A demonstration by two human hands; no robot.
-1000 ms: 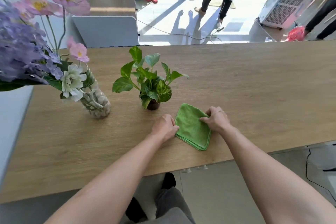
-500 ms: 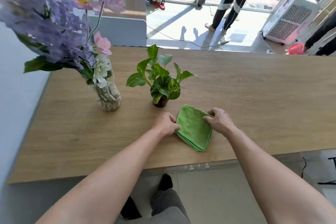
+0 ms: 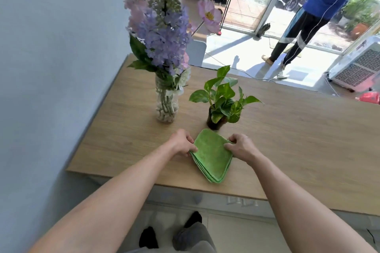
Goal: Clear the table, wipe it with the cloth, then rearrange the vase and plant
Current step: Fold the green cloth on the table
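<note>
A folded green cloth (image 3: 211, 155) lies near the front edge of the wooden table (image 3: 298, 139). My left hand (image 3: 182, 142) pinches its left edge with curled fingers. My right hand (image 3: 239, 147) pinches its right corner. Just behind the cloth stands a small potted plant (image 3: 221, 101) with green leaves in a dark pot. To its left stands a clear glass vase (image 3: 164, 104) with pebbles at the bottom, holding tall purple and pink flowers.
A pale wall runs along the table's left end. Beyond the far edge a person in blue (image 3: 304, 24) stands on the sunlit floor, and a white cooler unit (image 3: 357, 65) sits at the right. My feet show below the table edge.
The view has tilted up and turned, so the vase and plant now appear further right. Both hands stay at the sides of the folded cloth; the cloth has hardly moved.
</note>
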